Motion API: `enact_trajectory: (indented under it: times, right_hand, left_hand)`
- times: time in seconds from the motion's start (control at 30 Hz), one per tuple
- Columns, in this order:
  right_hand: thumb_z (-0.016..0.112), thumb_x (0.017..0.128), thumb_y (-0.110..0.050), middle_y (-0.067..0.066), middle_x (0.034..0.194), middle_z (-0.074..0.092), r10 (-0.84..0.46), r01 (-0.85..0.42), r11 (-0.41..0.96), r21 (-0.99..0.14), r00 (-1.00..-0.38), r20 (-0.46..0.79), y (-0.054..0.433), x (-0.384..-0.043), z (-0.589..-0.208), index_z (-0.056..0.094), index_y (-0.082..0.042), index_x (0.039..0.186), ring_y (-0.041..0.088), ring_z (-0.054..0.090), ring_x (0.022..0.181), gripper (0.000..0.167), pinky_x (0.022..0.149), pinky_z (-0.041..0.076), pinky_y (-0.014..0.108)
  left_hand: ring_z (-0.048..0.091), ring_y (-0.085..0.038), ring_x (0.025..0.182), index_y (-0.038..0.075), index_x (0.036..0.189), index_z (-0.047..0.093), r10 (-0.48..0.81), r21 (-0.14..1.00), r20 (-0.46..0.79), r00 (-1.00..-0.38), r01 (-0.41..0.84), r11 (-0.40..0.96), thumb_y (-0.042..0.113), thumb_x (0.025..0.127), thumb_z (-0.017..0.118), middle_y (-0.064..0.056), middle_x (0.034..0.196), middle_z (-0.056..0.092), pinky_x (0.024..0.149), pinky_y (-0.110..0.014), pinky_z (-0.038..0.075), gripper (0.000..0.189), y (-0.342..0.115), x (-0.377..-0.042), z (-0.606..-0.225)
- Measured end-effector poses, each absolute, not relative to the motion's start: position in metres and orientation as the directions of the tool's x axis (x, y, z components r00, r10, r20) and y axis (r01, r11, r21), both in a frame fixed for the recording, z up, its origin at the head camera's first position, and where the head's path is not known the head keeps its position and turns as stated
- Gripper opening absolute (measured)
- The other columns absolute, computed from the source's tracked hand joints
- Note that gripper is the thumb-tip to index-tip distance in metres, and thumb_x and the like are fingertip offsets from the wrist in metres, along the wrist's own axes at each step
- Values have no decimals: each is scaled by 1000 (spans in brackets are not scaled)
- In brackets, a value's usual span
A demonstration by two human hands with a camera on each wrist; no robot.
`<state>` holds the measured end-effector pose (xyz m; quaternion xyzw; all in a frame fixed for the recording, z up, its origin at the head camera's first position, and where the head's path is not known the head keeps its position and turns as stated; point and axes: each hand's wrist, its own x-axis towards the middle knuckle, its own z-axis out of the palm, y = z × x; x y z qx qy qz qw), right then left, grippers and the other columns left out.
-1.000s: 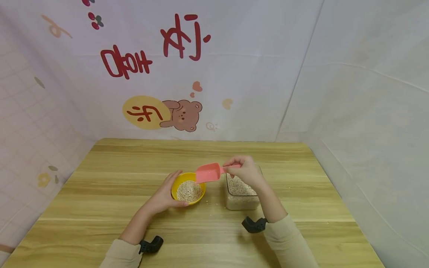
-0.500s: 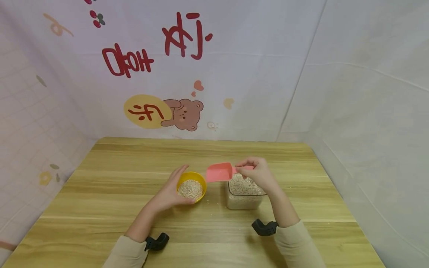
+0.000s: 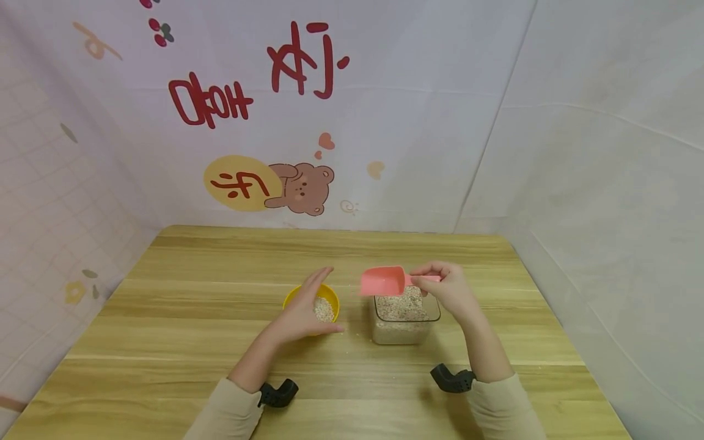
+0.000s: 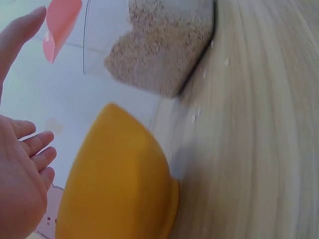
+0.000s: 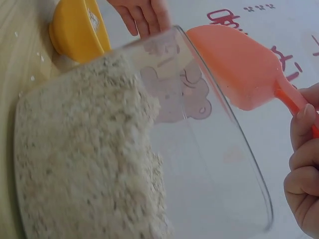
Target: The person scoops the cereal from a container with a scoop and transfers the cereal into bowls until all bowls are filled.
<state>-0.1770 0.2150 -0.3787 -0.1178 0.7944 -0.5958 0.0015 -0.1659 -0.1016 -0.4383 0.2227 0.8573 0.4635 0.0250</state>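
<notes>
My right hand (image 3: 452, 292) pinches the handle of a pink scoop (image 3: 383, 281), held level over the clear square container (image 3: 401, 332) of oats. A few flakes cling inside the scoop. My left hand (image 3: 305, 311) is above the yellow bowl (image 3: 330, 293), fingers straight and spread, thumb pointing toward the container. In the left wrist view the palm is apart from the bowl's wall (image 4: 117, 179). The bowl stands upright on the table with oats (image 3: 323, 310) inside, partly hidden by my left hand. The right wrist view shows the oats (image 5: 89, 154) heaped unevenly in the container.
The wood-grain table (image 3: 220, 256) has a few stray flakes between bowl and container. A white printed cloth (image 3: 412, 122) rises behind the table and along both sides. Black wrist mounts (image 3: 279, 393) stick out from both wrists.
The scoop has moved right, from above the bowl's edge to over the container. My left hand has let go of the bowl's rim and moved right above it.
</notes>
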Motion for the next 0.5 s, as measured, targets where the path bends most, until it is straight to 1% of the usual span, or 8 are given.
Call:
enact_trajectory:
  times: [0.03, 0.13, 0.23, 0.33, 0.43, 0.5]
  right_hand:
    - [71, 84, -8, 7, 64, 62, -184, -182, 267, -946, -974, 135, 218, -176, -379, 71, 3, 95, 20, 54, 55, 15, 46, 35, 22]
    - [70, 85, -8, 5, 63, 61, -163, -170, 279, -945, -978, 128, 226, -173, -378, 70, 3, 96, 14, 49, 52, 16, 44, 30, 22]
    - [70, 85, -9, 4, 63, 61, -141, -158, 305, -939, -983, 120, 234, -171, -379, 70, 3, 96, 12, 46, 50, 17, 42, 28, 23]
    - [71, 86, -10, 7, 64, 61, -126, -161, 331, -930, -984, 126, 241, -170, -379, 70, 4, 96, 12, 46, 51, 18, 43, 29, 24]
    - [71, 86, -11, 15, 66, 61, -123, -173, 349, -921, -983, 138, 247, -169, -380, 70, 4, 96, 13, 50, 54, 18, 44, 30, 25]
    - [72, 86, -11, 16, 66, 61, -124, -180, 361, -915, -982, 144, 250, -169, -382, 70, 4, 95, 14, 51, 57, 19, 46, 32, 26]
  left_hand:
    - [22, -26, 140, 27, 153, 18, 407, 806, 159, -900, 356, 473, 50, 61, 87, -3, 156, 17, 107, -55, 27, 117, -99, -166, -437]
    - [21, -26, 140, 26, 154, 18, 421, 805, 165, -892, 368, 466, 50, 63, 86, -4, 157, 16, 107, -55, 26, 117, -90, -166, -434]
    - [21, -27, 140, 26, 154, 17, 431, 807, 167, -887, 374, 457, 50, 64, 86, -3, 157, 15, 108, -55, 25, 116, -82, -165, -432]
    - [19, -27, 141, 25, 154, 16, 446, 805, 163, -880, 380, 456, 49, 66, 85, -4, 158, 13, 108, -55, 24, 115, -75, -166, -432]
    - [17, -27, 141, 24, 154, 15, 459, 813, 145, -877, 370, 449, 46, 67, 85, -3, 158, 11, 108, -55, 23, 114, -67, -166, -432]
    - [16, -27, 141, 24, 155, 14, 465, 818, 134, -875, 362, 446, 44, 68, 85, -3, 158, 11, 108, -55, 22, 114, -62, -167, -432]
